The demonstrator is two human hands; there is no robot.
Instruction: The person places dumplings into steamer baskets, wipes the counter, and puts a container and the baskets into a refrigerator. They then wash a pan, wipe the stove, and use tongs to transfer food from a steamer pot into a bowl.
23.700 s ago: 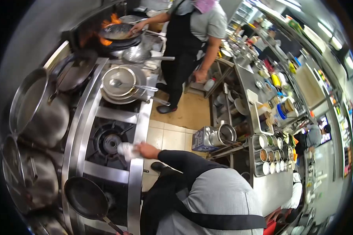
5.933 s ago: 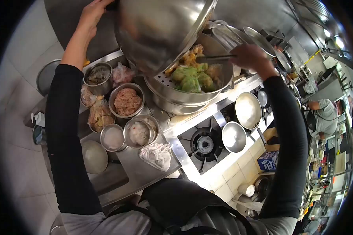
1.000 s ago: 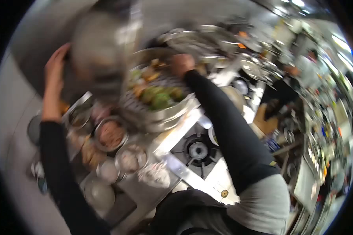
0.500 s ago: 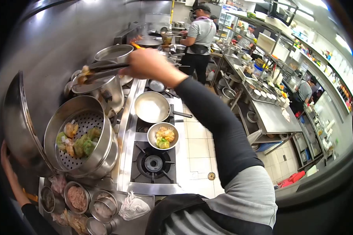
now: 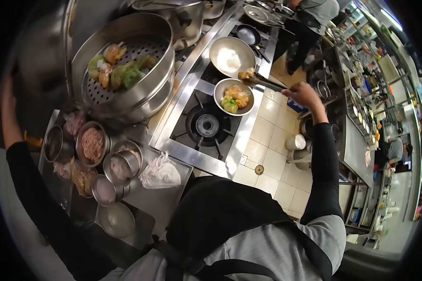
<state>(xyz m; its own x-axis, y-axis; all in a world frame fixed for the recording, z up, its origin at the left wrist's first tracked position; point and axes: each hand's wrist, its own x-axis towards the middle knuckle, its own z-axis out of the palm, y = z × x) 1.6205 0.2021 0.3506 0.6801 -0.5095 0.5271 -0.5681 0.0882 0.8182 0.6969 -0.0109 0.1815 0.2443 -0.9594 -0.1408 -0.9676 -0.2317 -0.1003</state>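
Observation:
In my right hand (image 5: 306, 95) are dark-handled tongs (image 5: 269, 84), their tips gripping a small yellowish-brown food bundle (image 5: 246, 74). The bundle is at the upper right rim of a metal bowl (image 5: 219, 100) that holds orange and green bundles (image 5: 234, 97). At the far left, my left hand (image 5: 8, 91) grips the edge of a large metal pot lid (image 5: 42, 51) tilted up beside the steamer; its fingers are dim and partly hidden. Inside the steamer pot (image 5: 150, 100), green and orange bundles (image 5: 122, 75) lie on the perforated base.
A pan (image 5: 232, 57) sits behind the bowl on the stove. In front is a burner (image 5: 206, 124). A steel counter carries a bowl of minced meat (image 5: 93, 144), several metal bowls and a white cloth (image 5: 160, 174). A co-worker (image 5: 309, 28) stands farther along the stove.
My right hand has swung from above the back pots down to the right, bringing the tongs and bundle to the bowl. The view has tilted down; the lid stays held up.

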